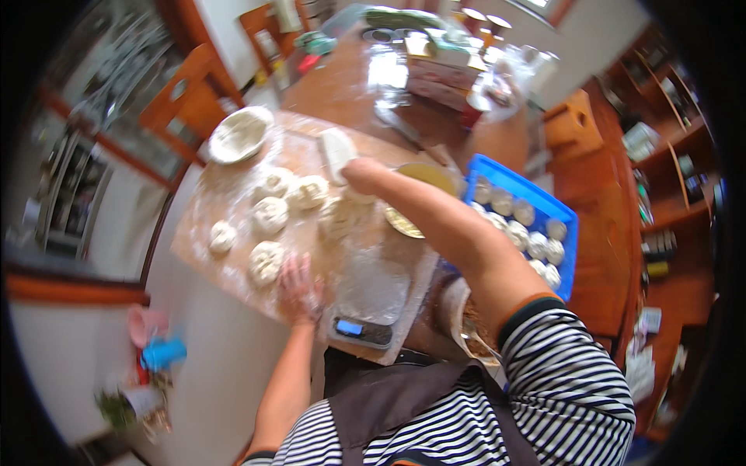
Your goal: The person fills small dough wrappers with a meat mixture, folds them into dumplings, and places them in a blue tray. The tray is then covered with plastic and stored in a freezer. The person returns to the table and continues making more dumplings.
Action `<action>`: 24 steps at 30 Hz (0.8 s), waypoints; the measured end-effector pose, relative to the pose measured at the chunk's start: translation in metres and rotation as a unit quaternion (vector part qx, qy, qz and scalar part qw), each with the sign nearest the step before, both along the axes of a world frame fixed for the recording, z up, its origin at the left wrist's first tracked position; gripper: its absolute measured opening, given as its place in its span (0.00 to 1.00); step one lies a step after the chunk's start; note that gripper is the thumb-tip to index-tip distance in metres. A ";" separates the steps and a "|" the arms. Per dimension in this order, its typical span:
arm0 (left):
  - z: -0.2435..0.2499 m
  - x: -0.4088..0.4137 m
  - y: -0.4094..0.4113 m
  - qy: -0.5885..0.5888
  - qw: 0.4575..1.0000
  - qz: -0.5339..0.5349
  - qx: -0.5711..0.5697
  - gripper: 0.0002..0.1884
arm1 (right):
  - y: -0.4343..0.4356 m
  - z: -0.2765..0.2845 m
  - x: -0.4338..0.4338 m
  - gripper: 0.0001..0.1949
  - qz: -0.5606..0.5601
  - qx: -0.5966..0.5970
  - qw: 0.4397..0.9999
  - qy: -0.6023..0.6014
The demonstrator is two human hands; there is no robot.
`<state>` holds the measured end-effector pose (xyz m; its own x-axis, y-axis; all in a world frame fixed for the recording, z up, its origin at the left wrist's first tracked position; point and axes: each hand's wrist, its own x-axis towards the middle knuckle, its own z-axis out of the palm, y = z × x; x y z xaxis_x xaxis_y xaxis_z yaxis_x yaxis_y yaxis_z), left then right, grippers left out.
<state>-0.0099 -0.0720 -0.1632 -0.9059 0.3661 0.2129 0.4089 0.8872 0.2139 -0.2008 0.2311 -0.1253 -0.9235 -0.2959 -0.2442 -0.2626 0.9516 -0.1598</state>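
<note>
On a floured wooden board [233, 180] lie several pieces of white dough. My left hand [300, 285] rests at the board's near edge, floury fingers somewhat apart, its fingertips against a dough ball [267, 262]. Further balls [271, 214] and a small one [222, 236] sit beyond it. My right hand [358, 175] reaches across the board beside a pale oblong piece [337, 152], probably dough. Blur and my forearm hide its fingers, so its grip does not show. A digital kitchen scale [373, 291] with a lit display stands at the board's near right.
A white floury bowl [240, 135] stands at the board's far left corner. To the right, a blue plastic tray [568, 233] holds several rounded dough pieces. A container of brown filling [457, 309] with a spoon sits beside my right elbow. Beyond the board lies a knife [402, 128].
</note>
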 end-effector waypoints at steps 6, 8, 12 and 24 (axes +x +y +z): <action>-0.027 -0.003 -0.009 0.030 0.999 0.004 -0.046 0.34 | 0.042 0.100 0.035 0.06 -0.056 -0.128 0.977 0.161; -0.030 -0.007 -0.007 0.018 0.999 0.001 -0.047 0.34 | 0.097 0.142 0.083 0.07 -0.107 -0.178 0.956 0.205; -0.024 -0.004 -0.005 0.010 0.999 0.005 -0.041 0.36 | 0.214 0.174 0.179 0.08 -0.197 -0.173 0.945 0.194; -0.031 -0.006 -0.007 0.037 0.997 -0.015 -0.063 0.30 | 0.400 0.030 0.365 0.10 -0.441 0.019 0.891 0.103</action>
